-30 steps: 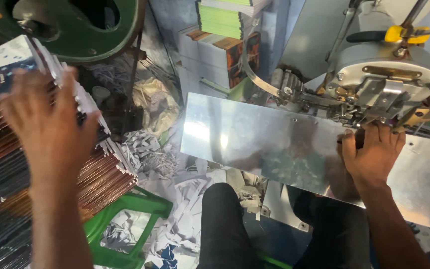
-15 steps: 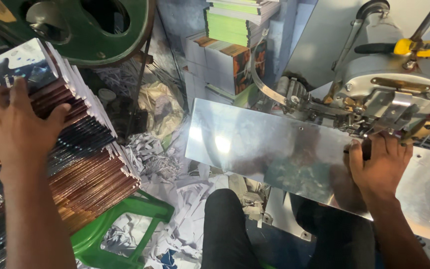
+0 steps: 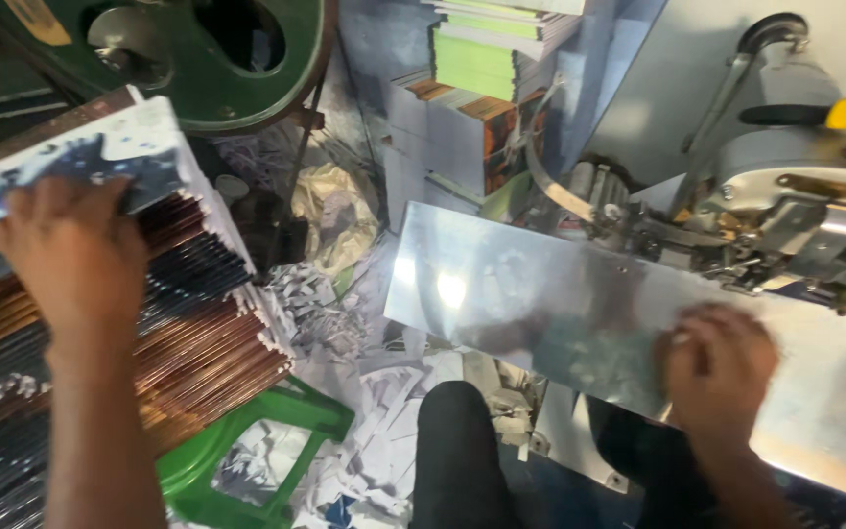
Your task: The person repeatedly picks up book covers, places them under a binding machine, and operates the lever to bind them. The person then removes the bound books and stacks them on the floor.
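Cluttered workshop floor, littered with white paper scraps (image 3: 345, 470), lying under a shiny metal surface (image 3: 540, 304).

Left hand (image 3: 75, 250) is resting flat on top of a tall stack of thin booklets (image 3: 188, 323), fingers spread over the glossy blue-white cover, gripping nothing that shows; the stack is sitting on a green plastic stool (image 3: 247, 456) beside the surface. Right hand (image 3: 717, 367) is pressing on the smooth steel sheet near a grey stitching machine (image 3: 795, 206), fingers curled; whether they are holding anything cannot be told.
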